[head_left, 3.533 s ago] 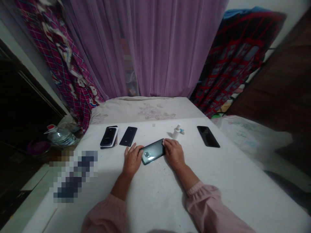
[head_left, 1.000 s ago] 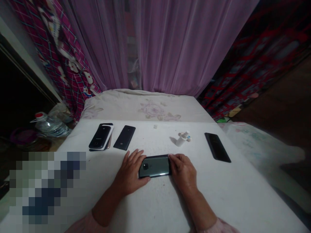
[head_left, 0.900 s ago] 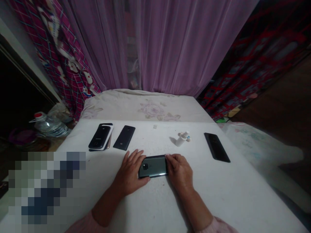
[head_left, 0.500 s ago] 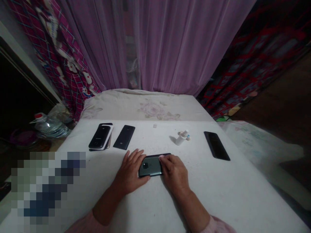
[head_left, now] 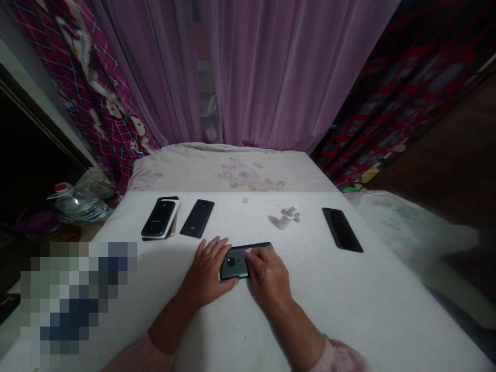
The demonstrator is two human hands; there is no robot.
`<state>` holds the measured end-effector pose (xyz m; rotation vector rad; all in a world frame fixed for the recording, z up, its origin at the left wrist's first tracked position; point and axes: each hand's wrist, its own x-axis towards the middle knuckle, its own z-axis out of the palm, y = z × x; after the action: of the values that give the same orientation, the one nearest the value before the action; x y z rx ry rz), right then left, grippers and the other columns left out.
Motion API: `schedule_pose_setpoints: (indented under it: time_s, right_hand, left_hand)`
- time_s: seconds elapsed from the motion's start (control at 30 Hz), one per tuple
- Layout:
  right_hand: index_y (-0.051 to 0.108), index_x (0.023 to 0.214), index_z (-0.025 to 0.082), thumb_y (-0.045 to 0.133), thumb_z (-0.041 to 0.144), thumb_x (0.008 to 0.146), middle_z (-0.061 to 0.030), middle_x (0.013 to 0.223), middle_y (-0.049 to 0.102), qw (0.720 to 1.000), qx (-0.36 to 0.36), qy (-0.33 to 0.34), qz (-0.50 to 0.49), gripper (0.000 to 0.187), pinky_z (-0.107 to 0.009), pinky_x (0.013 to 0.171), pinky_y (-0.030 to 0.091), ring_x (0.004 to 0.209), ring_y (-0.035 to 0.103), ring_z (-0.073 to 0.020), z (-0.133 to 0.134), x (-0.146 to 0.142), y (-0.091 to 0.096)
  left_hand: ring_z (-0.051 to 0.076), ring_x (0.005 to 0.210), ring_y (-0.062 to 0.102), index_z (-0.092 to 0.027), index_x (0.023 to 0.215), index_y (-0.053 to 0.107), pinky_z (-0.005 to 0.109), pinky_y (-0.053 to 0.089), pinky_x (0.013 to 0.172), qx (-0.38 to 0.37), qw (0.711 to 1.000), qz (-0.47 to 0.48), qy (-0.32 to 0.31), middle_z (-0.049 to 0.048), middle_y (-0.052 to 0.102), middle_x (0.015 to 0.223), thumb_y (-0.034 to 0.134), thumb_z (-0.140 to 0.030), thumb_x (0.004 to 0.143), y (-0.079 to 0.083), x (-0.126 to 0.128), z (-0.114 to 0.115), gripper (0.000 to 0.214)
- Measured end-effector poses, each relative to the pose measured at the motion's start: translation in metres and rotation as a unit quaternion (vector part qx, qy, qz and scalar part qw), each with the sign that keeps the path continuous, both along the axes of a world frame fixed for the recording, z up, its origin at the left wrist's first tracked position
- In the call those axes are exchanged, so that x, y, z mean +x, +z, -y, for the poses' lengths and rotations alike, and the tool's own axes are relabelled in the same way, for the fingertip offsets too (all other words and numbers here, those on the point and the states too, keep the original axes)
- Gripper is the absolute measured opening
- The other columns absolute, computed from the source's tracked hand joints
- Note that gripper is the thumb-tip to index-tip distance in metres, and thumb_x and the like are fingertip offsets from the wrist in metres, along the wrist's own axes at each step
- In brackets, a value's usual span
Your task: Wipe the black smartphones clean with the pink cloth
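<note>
The right hand (head_left: 267, 276) lies over the right half of the dark green phone (head_left: 234, 262), fingertips (head_left: 250, 253) pressed flat on its back; its thumb is hidden, so whether it pinches an edge cannot be told; the left hand (head_left: 207, 271) rests spread and flat on the white table (head_left: 349, 310), fingers butted against the phone's left end, thumb along its near edge, clasping nothing; the phone lies face down and crosswise near the table's middle, its camera bump showing between the hands; it looks stiff, slim and fairly light, its glossy back likely slippery and its glass fragile, so the long edges seem the safest hold; outward, a matte black phone (head_left: 197, 218) lies at 11 o'clock, a stack of phones (head_left: 160, 225) just beside it toward 10, a small white bottle (head_left: 287, 217) at 1, a glossy black phone (head_left: 342, 229) at 2, well apart; a purple curtain (head_left: 271, 77) hangs at 12
</note>
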<state>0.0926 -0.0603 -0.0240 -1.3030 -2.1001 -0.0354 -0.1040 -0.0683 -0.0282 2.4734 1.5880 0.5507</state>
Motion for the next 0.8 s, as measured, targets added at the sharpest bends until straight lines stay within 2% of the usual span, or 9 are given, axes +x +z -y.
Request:
schedule_pose_setpoints:
  time_s: [0.1, 0.2, 0.43, 0.53, 0.63, 0.8]
  right_hand:
    - [0.072, 0.097, 0.02, 0.05, 0.018, 0.095, -0.0039, 0.079, 0.064, 1.0, 0.0, 0.018, -0.005, 0.022, -0.028, 0.065, 0.038, 0.073, 0.053, -0.0169, 0.007, -0.006, 0.004]
    - [0.072, 0.095, 0.021, 0.05, 0.019, 0.095, -0.0034, 0.077, 0.064, 1.0, -0.002, 0.012, -0.012, 0.022, -0.027, 0.064, 0.039, 0.072, 0.053, -0.0161, 0.011, 0.001, 0.005]
    - [0.074, 0.097, 0.021, 0.049, 0.023, 0.095, -0.0053, 0.086, 0.067, 0.995, -0.014, -0.099, 0.002, 0.025, -0.027, 0.065, 0.042, 0.077, 0.057, -0.0175, 0.006, 0.045, -0.003]
    - [0.074, 0.096, 0.021, 0.049, 0.023, 0.094, -0.0054, 0.085, 0.067, 0.993, -0.011, -0.12, 0.01, 0.025, -0.027, 0.063, 0.042, 0.076, 0.057, -0.0174, 0.005, 0.051, -0.005]
    - [0.074, 0.097, 0.021, 0.048, 0.023, 0.095, -0.0053, 0.083, 0.066, 0.995, -0.001, -0.101, 0.015, 0.026, -0.026, 0.062, 0.042, 0.074, 0.056, -0.0169, 0.007, 0.041, -0.003]
    - [0.073, 0.096, 0.02, 0.05, 0.018, 0.095, -0.0044, 0.078, 0.064, 1.0, 0.011, -0.016, -0.007, 0.023, -0.025, 0.064, 0.041, 0.073, 0.055, -0.0156, 0.017, 0.01, 0.004]
  left_hand:
    - [0.033, 0.137, 0.041, -0.017, 0.133, 0.05, 0.056, 0.024, 0.116, 0.005, 1.0, 0.0, 0.002, 0.0144, 0.052, 0.143, 0.07, -0.043, 0.075, -0.001, 0.0, 0.0, 0.066]
    - [0.034, 0.136, 0.041, -0.017, 0.133, 0.05, 0.057, 0.025, 0.116, 0.008, 1.0, 0.001, 0.0, 0.0143, 0.052, 0.143, 0.07, -0.043, 0.075, -0.002, 0.0, 0.0, 0.067]
    - [0.034, 0.136, 0.041, -0.017, 0.135, 0.049, 0.058, 0.025, 0.115, 0.007, 1.0, -0.004, -0.007, 0.0144, 0.051, 0.143, 0.069, -0.042, 0.076, -0.001, -0.002, -0.001, 0.067]
    - [0.034, 0.136, 0.042, -0.017, 0.135, 0.049, 0.058, 0.025, 0.115, 0.006, 1.0, -0.002, -0.006, 0.0143, 0.051, 0.144, 0.068, -0.042, 0.076, -0.001, -0.002, -0.001, 0.067]
    - [0.034, 0.136, 0.042, -0.016, 0.134, 0.05, 0.058, 0.025, 0.115, 0.008, 1.0, -0.001, -0.004, 0.0149, 0.051, 0.143, 0.068, -0.042, 0.077, -0.002, -0.001, -0.001, 0.066]
    - [0.034, 0.136, 0.042, -0.018, 0.134, 0.05, 0.057, 0.026, 0.115, 0.018, 1.0, 0.005, 0.0, 0.0149, 0.052, 0.142, 0.067, -0.044, 0.076, -0.004, -0.001, -0.001, 0.065]
